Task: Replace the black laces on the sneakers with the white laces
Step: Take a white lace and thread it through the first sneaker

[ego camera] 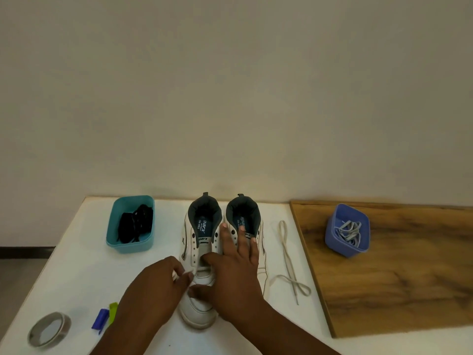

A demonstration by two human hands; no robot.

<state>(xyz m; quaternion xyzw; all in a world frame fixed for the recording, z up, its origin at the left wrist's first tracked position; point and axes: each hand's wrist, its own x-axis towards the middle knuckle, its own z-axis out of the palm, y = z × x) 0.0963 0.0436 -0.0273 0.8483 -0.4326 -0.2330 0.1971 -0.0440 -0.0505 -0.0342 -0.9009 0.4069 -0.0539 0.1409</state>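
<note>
White bench against a bare wall: sneakers point(225, 242) at its middle, toes toward the person.
Left hand point(158, 285) pinches a white lace point(190, 274) end at the left shoe's lowest eyelets; right hand point(233, 262) lies flat, fingers spread, across both shoes, equally near.

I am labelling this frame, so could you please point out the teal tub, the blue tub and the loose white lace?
teal tub point(129, 246): head view, front wall.
blue tub point(340, 243): head view, front wall.
loose white lace point(289, 260): head view, middle of the strand.
</note>
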